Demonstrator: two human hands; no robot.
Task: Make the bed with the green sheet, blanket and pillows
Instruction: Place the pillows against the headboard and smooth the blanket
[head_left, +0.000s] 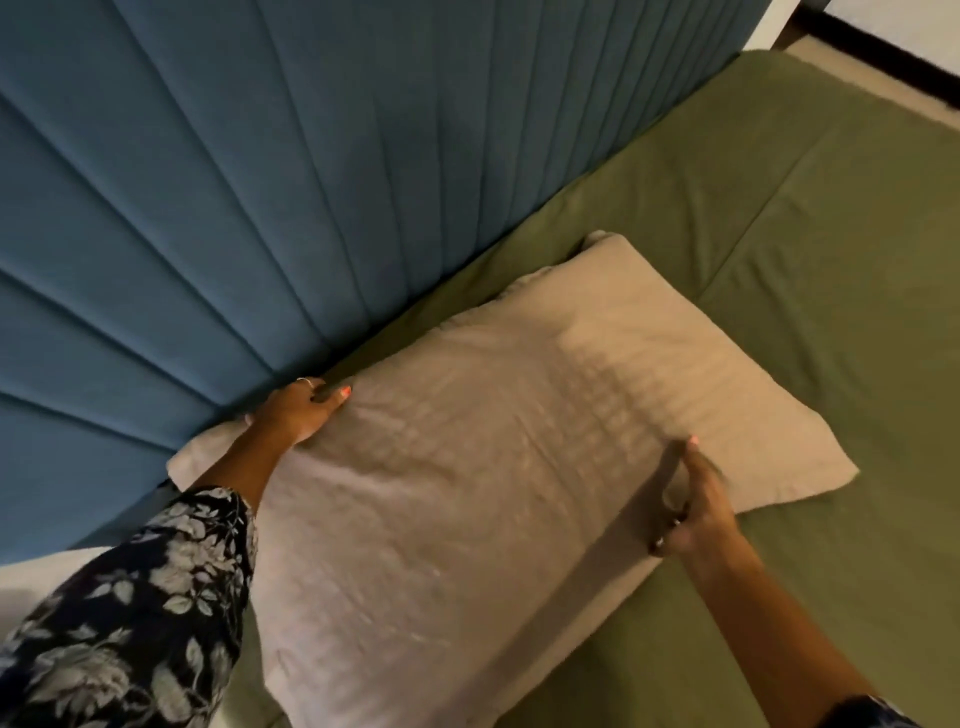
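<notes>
A beige pillow (467, 467) lies flat on the green sheet (805, 260), set at an angle, with its far long edge close along the foot of the blue padded headboard (260, 182). The person leans over it with both arms out. The left hand (298, 410) is at the pillow's far edge beside the headboard, fingers curled down over that edge and tucked out of sight behind it, the thumb lying on top of the fabric; a ring shows on one finger. The floral sleeve (145, 613) of that arm crosses the pillow's near left corner. The right hand (688, 504) sits on the pillow's right part near its side edge, blurred, fingers reaching out along the cover; whether they pinch the cloth or only press on it I cannot tell. The sheet spreads smooth to the right, with fold creases running across it, up to the mattress corner.
</notes>
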